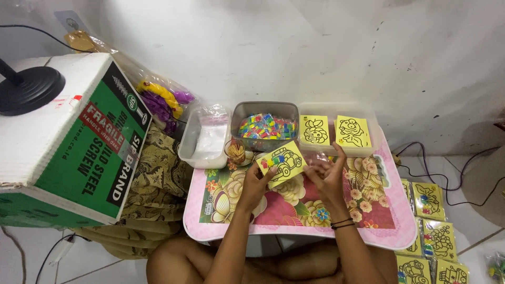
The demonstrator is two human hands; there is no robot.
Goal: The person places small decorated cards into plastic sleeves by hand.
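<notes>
Nearest, the person sits cross-legged at a low pink tray table (390, 231) with a flower print; only knees and forearms show, cut off by the lower border. Both hands are raised over the middle of the table. The left hand (256, 181) pinches the lower left corner of one yellow card (282, 162) printed with a black outline of a car, held tilted above the table's centre. The right hand (329, 176) is half open just beside the card's right edge, fingers curled; whether it touches the card or holds a clear wrapper is hard to make out. Two dark bands circle the right wrist.

On the floor off the table's right edge lie at least five bagged yellow cards (428, 200), the lowest ones cut off. The near half of the table is bare, leaving room around both hands.

Along the far edge stand three tubs: a clear one with plastic bags (202, 138) at the far left corner, a grey one full of small coloured packets (265, 126), and a clear one holding two more yellow cards (334, 130). One small cup of sticks (235, 152) stands before the grey tub.

Left of the table sits one green and white carton (73, 147), partly out of view, with a black round base on top
</notes>
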